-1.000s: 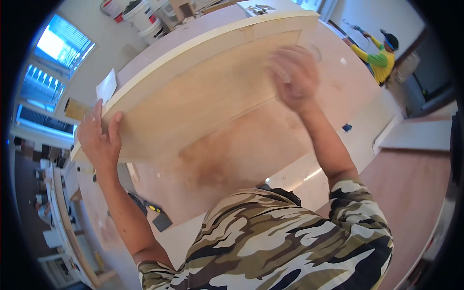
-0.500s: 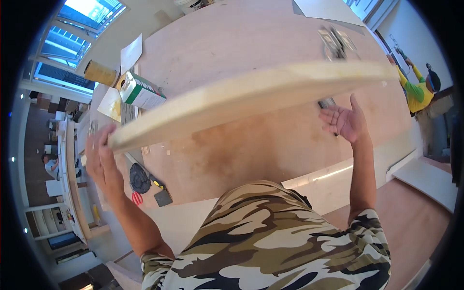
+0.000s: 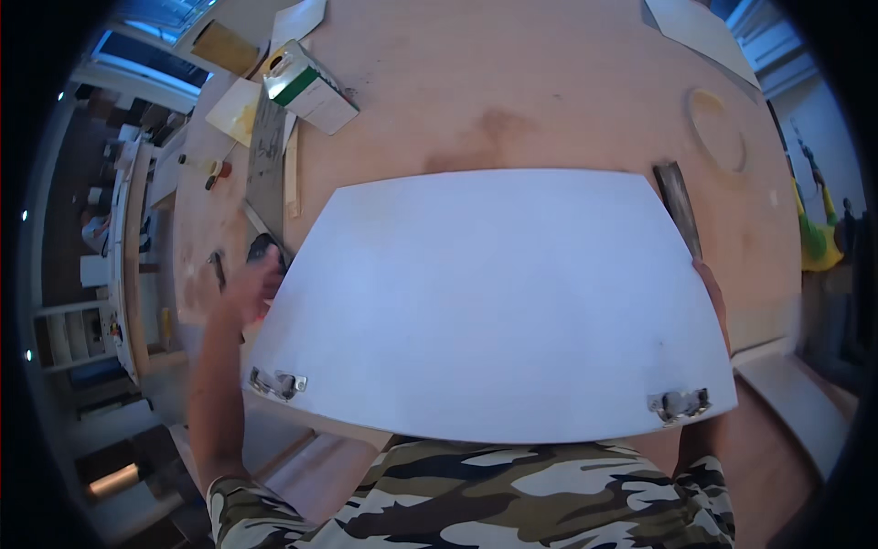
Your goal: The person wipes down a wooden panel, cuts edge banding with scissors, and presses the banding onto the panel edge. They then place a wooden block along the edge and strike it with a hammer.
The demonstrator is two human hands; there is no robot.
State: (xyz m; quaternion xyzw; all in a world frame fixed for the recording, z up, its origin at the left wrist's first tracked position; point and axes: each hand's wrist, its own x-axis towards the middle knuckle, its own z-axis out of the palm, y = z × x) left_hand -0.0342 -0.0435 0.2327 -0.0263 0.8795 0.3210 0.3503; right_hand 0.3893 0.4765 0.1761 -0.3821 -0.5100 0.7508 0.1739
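Note:
A white cabinet door (image 3: 494,302) lies flat in front of me, its near edge close to my shirt. Two metal hinges are fixed near that edge, a left hinge (image 3: 279,383) and a right hinge (image 3: 679,404). My left hand (image 3: 256,285) is blurred beside the door's left edge, its fingers loosely stretched and apparently not wrapped round it. Along the right edge, my right hand (image 3: 713,288) grips the door, with most of its fingers and the wrist hidden by the panel. A dark object (image 3: 263,245) sits just beyond my left fingertips, partly covered.
A white and green can (image 3: 311,90) stands at the far left of the table, near a yellowish cylinder (image 3: 225,48). A dark metal strip (image 3: 677,206) touches the door's right side, with a pale ring (image 3: 718,130) beyond. A person in yellow and green (image 3: 819,240) is at the far right.
The door has turned from edge-on to flat, showing its white face and hinges, and has come down toward me. My right hand went from open and free to its edge; my left hand loosened.

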